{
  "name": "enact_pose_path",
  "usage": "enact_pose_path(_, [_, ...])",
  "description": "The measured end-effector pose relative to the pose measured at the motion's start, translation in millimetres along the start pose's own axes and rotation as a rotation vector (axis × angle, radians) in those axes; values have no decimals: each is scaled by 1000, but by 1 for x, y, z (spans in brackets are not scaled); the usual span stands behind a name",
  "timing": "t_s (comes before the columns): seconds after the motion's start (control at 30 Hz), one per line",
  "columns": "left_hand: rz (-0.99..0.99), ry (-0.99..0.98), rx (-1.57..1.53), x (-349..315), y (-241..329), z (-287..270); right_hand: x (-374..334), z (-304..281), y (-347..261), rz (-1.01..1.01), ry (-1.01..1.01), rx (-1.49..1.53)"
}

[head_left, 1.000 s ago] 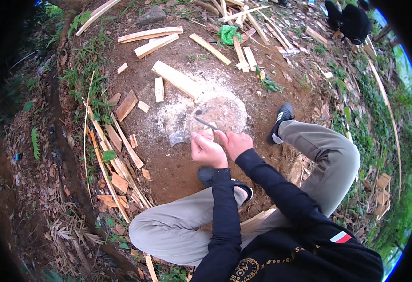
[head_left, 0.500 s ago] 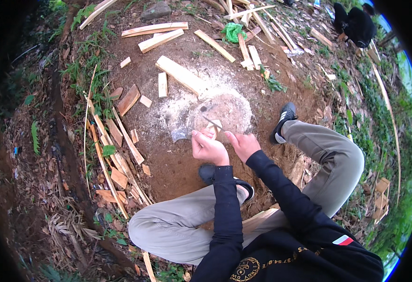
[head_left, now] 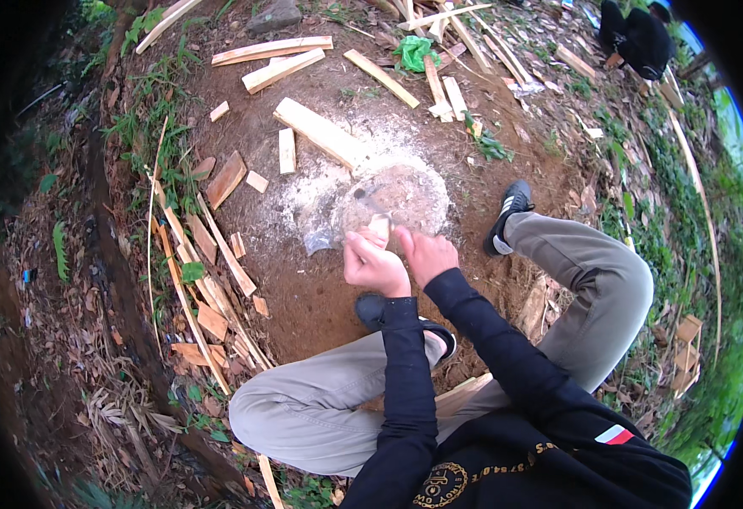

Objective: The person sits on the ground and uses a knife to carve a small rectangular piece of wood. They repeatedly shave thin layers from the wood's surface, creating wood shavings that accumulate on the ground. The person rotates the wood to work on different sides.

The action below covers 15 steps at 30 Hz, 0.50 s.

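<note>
My left hand [head_left: 375, 265] is closed around a small pale piece of wood [head_left: 380, 226], whose top end shows above the fingers. Close beside it, my right hand [head_left: 429, 256] is wrapped round the handle of a knife, the handle itself hidden in the fist. The thin dark blade is smeared by motion near the wood, so whether it touches cannot be seen. Both hands are held above the near edge of a round, dusty patch [head_left: 410, 191], which has pale sawdust around it.
A thick wooden plank [head_left: 319, 134] and a short block [head_left: 287, 151] lie beyond my hands. Long strips [head_left: 219, 293] are heaped at left. A green plastic bag [head_left: 412, 53] lies among more sticks. A clear plastic scrap [head_left: 319, 240] is nearby. Another person [head_left: 643, 38] is at far right.
My right hand has moved slightly left, closer to my left hand. The knife blade, distinct across the wood before, is now blurred. My left hand keeps its hold on the wood.
</note>
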State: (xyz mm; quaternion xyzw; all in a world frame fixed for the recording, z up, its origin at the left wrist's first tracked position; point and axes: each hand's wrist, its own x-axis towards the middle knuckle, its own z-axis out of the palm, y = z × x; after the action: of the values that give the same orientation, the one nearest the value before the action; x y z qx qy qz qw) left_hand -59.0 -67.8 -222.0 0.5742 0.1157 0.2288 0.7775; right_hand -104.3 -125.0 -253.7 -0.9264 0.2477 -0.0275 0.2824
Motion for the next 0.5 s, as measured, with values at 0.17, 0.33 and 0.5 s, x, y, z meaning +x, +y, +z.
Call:
enact_pose_path(0.17, [110,-7,147,-12,-7,5,26,-8,3,101,49,140])
enact_pose_path(0.33, [-11,100,33,4,0,9,5,-19,34,74,-47,253])
enact_pose_path(0.5, [-37,143,2,11,2,6,-2,-21,25,-61,-133,227])
